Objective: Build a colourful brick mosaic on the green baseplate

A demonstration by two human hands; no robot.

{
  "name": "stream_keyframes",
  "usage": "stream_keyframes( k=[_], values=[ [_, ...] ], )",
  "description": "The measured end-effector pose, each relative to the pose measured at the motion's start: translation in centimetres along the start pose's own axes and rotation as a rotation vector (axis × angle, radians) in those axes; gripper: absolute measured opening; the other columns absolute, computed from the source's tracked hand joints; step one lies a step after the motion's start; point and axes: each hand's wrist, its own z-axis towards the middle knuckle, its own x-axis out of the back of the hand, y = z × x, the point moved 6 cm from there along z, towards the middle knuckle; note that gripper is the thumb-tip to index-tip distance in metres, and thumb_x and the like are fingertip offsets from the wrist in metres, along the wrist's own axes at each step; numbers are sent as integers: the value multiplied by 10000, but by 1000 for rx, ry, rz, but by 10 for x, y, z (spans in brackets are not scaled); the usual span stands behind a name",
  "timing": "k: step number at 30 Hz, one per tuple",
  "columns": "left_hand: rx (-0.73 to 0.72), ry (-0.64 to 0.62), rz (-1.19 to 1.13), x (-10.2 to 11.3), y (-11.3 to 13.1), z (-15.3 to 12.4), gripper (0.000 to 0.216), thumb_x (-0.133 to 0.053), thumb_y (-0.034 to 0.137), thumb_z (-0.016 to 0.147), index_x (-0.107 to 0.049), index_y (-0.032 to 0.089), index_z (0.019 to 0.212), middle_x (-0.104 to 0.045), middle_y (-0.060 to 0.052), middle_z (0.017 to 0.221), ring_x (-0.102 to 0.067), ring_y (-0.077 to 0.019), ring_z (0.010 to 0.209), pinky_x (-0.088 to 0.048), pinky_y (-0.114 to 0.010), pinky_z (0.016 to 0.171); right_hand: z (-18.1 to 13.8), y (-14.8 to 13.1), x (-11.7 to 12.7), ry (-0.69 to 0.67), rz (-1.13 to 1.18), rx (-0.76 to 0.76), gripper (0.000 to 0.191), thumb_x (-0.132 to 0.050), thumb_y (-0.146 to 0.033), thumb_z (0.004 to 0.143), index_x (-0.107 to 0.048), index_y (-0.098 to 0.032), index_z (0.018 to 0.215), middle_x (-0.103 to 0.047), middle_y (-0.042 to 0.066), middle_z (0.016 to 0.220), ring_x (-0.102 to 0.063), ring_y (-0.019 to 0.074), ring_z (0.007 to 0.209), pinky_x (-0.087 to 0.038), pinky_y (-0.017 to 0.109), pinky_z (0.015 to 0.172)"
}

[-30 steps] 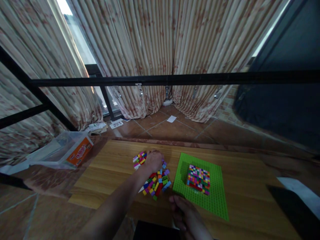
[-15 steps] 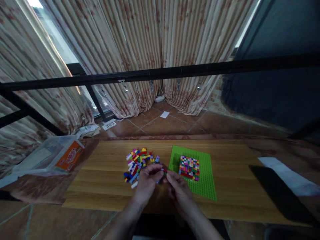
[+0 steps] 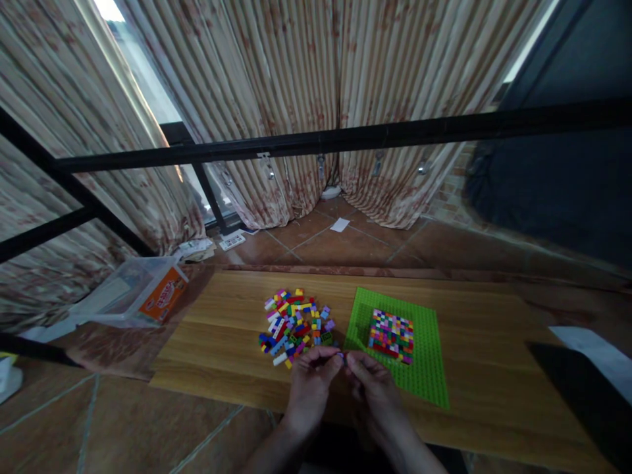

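Close together above the near part of the wooden table, my left hand (image 3: 312, 382) and my right hand (image 3: 374, 382) meet fingertip to fingertip. Between them they pinch a small building brick (image 3: 340, 355), purplish with a hint of red; the fingers hide most of it, so I cannot tell whether it is one piece or more. Just beyond my left hand spreads a loose pile of coloured building bricks (image 3: 296, 319). To the right of my right hand lies a green baseplate (image 3: 427, 355). It carries a square block of many-coloured bricks (image 3: 392, 334).
A clear plastic box with an orange label (image 3: 162, 297) stands left of the wooden table (image 3: 222, 329). At the right end lie a black flat object (image 3: 575, 388) and a white sheet (image 3: 592, 352). A dark metal rail (image 3: 306, 143) crosses before the curtains.
The camera view has turned left, shifting the scene rightward. My hands have drawn slightly nearer to me, uncovering more of the loose bricks, and still pinch the small brick between their fingertips.
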Motion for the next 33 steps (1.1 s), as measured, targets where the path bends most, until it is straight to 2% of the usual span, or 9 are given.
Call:
stream_keyframes(
  k=[3, 6, 9, 12, 16, 19, 23, 28, 33],
  values=[
    [26, -3, 25, 3, -2, 0, 188, -700, 334, 643, -687, 180, 750, -688, -12, 710, -609, -158, 704, -468, -292, 728, -3, 8, 5, -4, 92, -99, 300, -805, -375, 577, -643, -157, 705, -519, -46, 566, -309, 14, 418, -136, 153, 374],
    [-45, 22, 145, 17, 8, 12, 171, -666, 334, 673, -672, 179, 745, -679, -10, 717, -602, -155, 707, -468, -277, 706, -7, 14, 8, -28, 200, -187, 276, -786, -333, 618, -645, -157, 777, -526, -45, 607, -333, 13, 438, -181, 140, 377],
    [-174, 80, 397, 36, 25, 35, 165, -600, 328, 731, -662, 183, 780, -682, -16, 771, -603, -155, 731, -464, -266, 698, -11, 18, 10, -62, 318, -271, 226, -756, -294, 649, -626, -164, 781, -523, -44, 620, -369, 18, 466, -266, 132, 419],
    [-276, 68, 688, 45, 38, 58, 155, -532, 272, 778, -660, 195, 819, -687, -18, 840, -606, -151, 769, -460, -272, 743, -14, 19, 10, -101, 378, -304, 209, -735, -281, 646, -611, -166, 769, -532, -32, 627, -361, 24, 462, -294, 139, 436],
    [-381, 9, 1109, 43, 42, 75, 194, -487, 184, 796, -670, 223, 846, -683, -21, 892, -587, -168, 872, -412, -308, 848, -17, 17, 8, -135, 388, -309, 207, -708, -304, 658, -608, -165, 775, -550, -11, 646, -346, 33, 453, -283, 155, 430],
    [-414, 2, 1310, 40, 40, 76, 222, -469, 176, 811, -669, 242, 880, -671, -29, 938, -562, -192, 935, -373, -343, 893, -19, 16, 7, -148, 365, -305, 200, -691, -311, 669, -614, -162, 778, -553, -7, 642, -331, 33, 443, -254, 157, 419],
    [-487, -23, 1371, 33, 41, 66, 242, -460, 165, 811, -662, 246, 916, -648, -44, 989, -532, -212, 989, -352, -360, 909, -20, 17, 9, -181, 349, -303, 186, -678, -305, 667, -613, -167, 773, -554, -12, 654, -286, 24, 420, -187, 160, 393],
    [-552, -120, 1360, 21, 43, 54, 200, -511, 211, 807, -639, 258, 953, -630, -32, 1043, -490, -215, 1033, -335, -365, 925, -20, 17, 13, -194, 324, -287, 209, -674, -330, 675, -620, -176, 806, -565, -12, 679, -291, 25, 423, -184, 169, 390],
    [-546, -146, 1356, 19, 43, 57, 163, -489, 199, 823, -641, 248, 856, -659, -29, 945, -514, -210, 979, -341, -366, 908, -20, 19, 16, -161, 282, -297, 249, -673, -400, 713, -625, -172, 799, -569, -13, 687, -313, 22, 428, -179, 166, 388]
  ],
)
